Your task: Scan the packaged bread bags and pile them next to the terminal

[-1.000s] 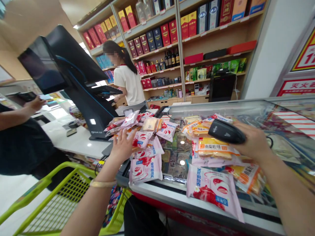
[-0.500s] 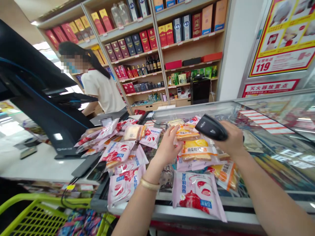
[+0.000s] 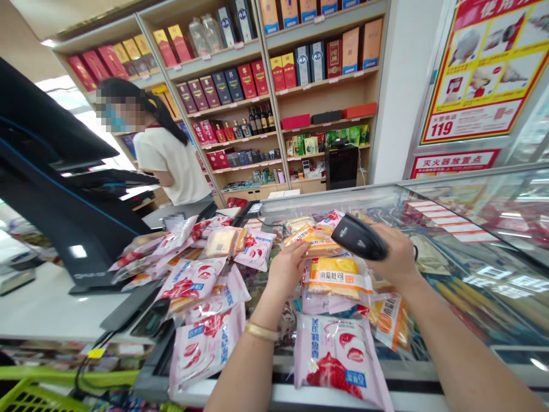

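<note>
where the near edge of the glass case point(image 3: 506, 337) is reached, a pink packet point(image 3: 338, 360) is laid face up; at lower left, part of a green basket point(image 3: 109, 379) is seen. further in, more pink packets point(image 3: 210, 346) are heaped on the left, and a yellow packet point(image 3: 338, 277) is stacked over pink wrappers at centre. behind it, on the same pile, an orange packet point(image 3: 317, 243) is touched at its near left edge by the left hand point(image 3: 289, 269); its fingers are bent there, but whether the packet is pinched cannot be told. the scanner point(image 3: 360, 237) is grasped by the right hand point(image 3: 394, 252), fingers wrapped around the handle, its head pointed left near the packet's right end. beyond, a black terminal point(image 3: 55, 200) is stood on the white counter point(image 3: 43, 315). a person point(image 3: 174, 163) in a white top is seen behind it. shelves point(image 3: 362, 91) are stocked with boxes and bottles.
</note>
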The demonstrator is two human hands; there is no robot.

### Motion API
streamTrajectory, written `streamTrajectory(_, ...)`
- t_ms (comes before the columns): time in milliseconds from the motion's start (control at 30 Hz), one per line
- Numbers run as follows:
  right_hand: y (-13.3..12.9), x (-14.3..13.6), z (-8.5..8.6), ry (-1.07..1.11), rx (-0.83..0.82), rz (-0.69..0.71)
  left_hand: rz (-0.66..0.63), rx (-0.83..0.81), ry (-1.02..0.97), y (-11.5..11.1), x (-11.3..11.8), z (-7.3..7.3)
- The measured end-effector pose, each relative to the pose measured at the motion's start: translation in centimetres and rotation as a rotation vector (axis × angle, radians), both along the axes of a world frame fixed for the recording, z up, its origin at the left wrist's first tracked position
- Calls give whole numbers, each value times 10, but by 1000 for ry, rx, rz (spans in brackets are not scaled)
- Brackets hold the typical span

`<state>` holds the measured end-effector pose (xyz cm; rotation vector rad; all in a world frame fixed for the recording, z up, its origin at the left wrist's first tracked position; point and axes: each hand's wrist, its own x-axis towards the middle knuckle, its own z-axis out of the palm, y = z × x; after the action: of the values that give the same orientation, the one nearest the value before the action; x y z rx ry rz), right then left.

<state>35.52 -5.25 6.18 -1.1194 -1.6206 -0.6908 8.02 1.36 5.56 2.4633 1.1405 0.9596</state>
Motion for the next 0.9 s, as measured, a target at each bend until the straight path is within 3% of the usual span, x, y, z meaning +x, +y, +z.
streamTrajectory(167, -2, 2, 2, -6, 5, -2, 7, -94, -374, 2, -15, -1)
streamTrajectory(433, -5, 2, 1, -8, -23, -20, 126, -566, -970, 3, -22, 15)
streamTrajectory(567, -8, 2, 3, -36, -9, 32, 131, -664, -1198, 3, -21, 16)
streamTrajectory(700, -11, 1, 5, -14, -75, 76, 141, -632, -1301, 4, -15, 10)
streamTrajectory(900, -15, -6, 13, -77, -150, 149, 222, -498, -1213, 3, -6, 5)
